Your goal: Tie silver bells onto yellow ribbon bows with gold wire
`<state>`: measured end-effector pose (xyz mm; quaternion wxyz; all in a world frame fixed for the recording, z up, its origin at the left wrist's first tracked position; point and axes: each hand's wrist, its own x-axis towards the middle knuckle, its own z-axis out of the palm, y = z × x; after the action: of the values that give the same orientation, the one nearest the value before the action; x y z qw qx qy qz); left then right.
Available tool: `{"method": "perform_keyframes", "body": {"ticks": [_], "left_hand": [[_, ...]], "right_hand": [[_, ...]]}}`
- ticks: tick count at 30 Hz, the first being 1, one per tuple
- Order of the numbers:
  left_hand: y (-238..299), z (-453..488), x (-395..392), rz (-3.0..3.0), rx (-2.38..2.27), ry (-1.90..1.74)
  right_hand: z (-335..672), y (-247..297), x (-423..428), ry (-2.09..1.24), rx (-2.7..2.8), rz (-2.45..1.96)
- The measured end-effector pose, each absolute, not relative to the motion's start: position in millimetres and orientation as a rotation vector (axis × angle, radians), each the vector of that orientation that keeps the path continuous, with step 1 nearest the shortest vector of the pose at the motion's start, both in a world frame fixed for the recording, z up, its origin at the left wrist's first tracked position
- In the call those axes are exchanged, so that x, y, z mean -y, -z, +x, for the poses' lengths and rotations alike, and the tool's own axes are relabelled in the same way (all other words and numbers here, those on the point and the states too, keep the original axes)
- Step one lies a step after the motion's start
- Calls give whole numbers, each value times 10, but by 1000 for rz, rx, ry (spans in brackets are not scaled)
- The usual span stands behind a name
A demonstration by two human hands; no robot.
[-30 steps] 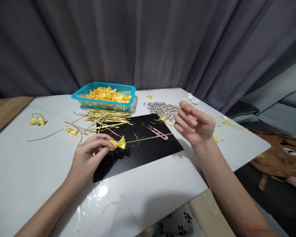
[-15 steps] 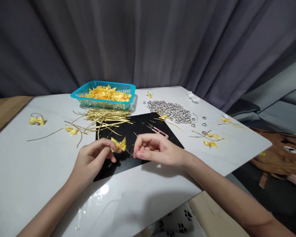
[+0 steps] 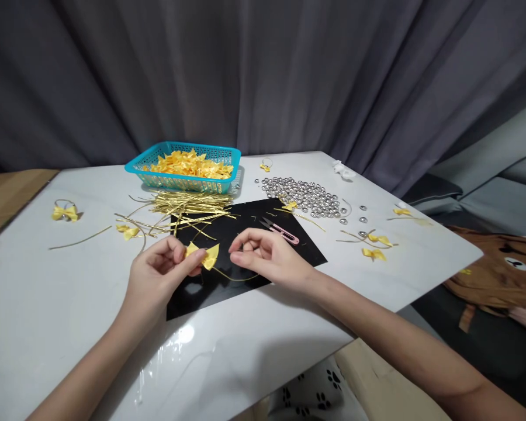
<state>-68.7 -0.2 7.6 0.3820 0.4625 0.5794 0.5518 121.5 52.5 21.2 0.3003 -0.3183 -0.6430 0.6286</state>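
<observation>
A yellow ribbon bow (image 3: pixel 209 256) is pinched between the thumb and fingers of my left hand (image 3: pixel 160 266), above the black mat. From the bow a thin gold cord (image 3: pixel 234 279) curves right and passes out of sight under my right hand (image 3: pixel 269 254). The fingers of that hand are curled, thumb and index tips close together, a short way right of the bow. Whether they grip anything is too small to make out. Pink-handled thread snips (image 3: pixel 280 230) lie on the black mat (image 3: pixel 201 301) just beyond my right hand.
Behind the mat stands a blue basket (image 3: pixel 182 186) of yellow bows, with a pile of gold cords (image 3: pixel 188 204) before it. Silver half-beads (image 3: pixel 304 196) are heaped at the back right. Loose bows (image 3: pixel 374 254) lie to the right; a looped bow (image 3: pixel 65 212) sits at left.
My left hand has drawn the bow a little left and turned it. My right hand has risen slightly and left; the cord now bows below it instead of ending at its fingertips.
</observation>
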Motion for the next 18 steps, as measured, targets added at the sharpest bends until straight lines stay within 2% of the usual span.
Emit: {"method": "perform_keyframes", "body": {"ticks": [7, 18], "left_hand": [[-77, -561, 59, 1191, -1310, -1301], [-127, -538, 50, 1230, -1309, -1322]], "right_hand": [[1131, -159, -559, -1689, 1653, -895], [1144, -191, -501, -1659, 1606, -846]]}}
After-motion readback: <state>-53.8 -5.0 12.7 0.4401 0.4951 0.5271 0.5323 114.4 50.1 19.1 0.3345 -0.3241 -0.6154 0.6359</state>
